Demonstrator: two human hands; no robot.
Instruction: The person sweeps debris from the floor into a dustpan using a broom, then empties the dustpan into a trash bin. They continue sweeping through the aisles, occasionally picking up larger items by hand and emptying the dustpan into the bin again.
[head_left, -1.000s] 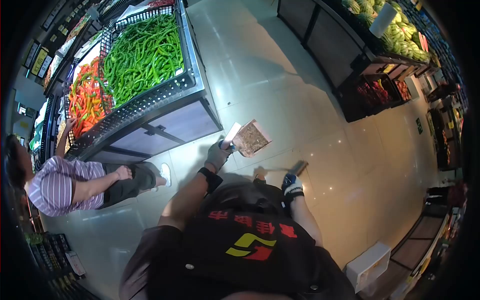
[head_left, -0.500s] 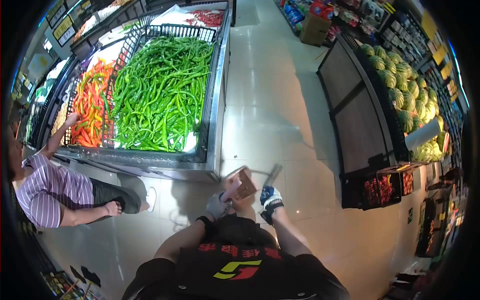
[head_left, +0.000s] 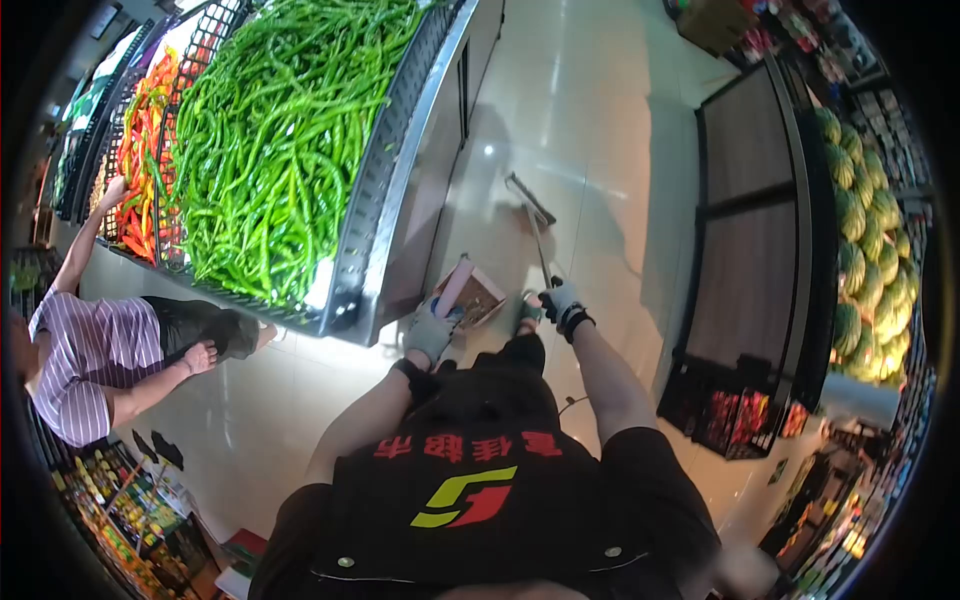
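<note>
My left hand (head_left: 430,335), in a pale glove, is closed on the handle of a pinkish dustpan (head_left: 487,303). Small debris I cannot identify lies inside the dustpan, which is low over the floor beside the display stand. My right hand (head_left: 563,302), gloved in grey and black, grips the thin stick of a broom (head_left: 538,240). The broom reaches forward, with its narrow dark head down at the tiled floor, ahead of the dustpan. One of my shoes shows between the two hands.
At left stands a display with green chili peppers (head_left: 280,150) and red-orange peppers (head_left: 145,150). Another person (head_left: 95,360) in a striped shirt reaches into the latter. On the right are a brown-panelled stand (head_left: 745,220), watermelons (head_left: 865,240) and a dark crate (head_left: 725,415).
I have moved forward along the display, so the pepper stand fills more of the view. The broom has swung out ahead and now shows its head. Both hands keep their hold.
</note>
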